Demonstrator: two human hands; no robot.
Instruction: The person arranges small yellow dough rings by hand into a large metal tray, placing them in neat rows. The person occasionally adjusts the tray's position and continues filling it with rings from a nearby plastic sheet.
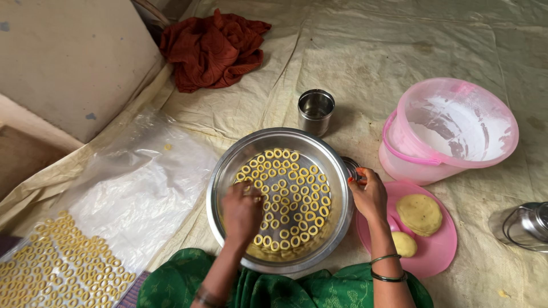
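Note:
A wide steel bowl point(337, 171) sits on the floor sheet in front of me, its bottom covered with several small yellow dough rings point(294, 194). My left hand point(241, 214) reaches down into the bowl's near left side, fingers bunched over the rings; what it pinches is hidden. My right hand point(370, 197) rests on the bowl's right rim, touching a small steel lid or cap point(350, 167) there. My green garment point(285, 288) fills the bottom edge.
A pink lid point(439, 251) on the right holds two yellow dough pieces point(419, 214). Behind it stands a floury pink bucket point(451, 128). A steel cup point(315, 111), a red cloth point(214, 48), a steel container point(528, 225), and a plastic sheet point(137, 194) with more rings point(57, 265) lie around.

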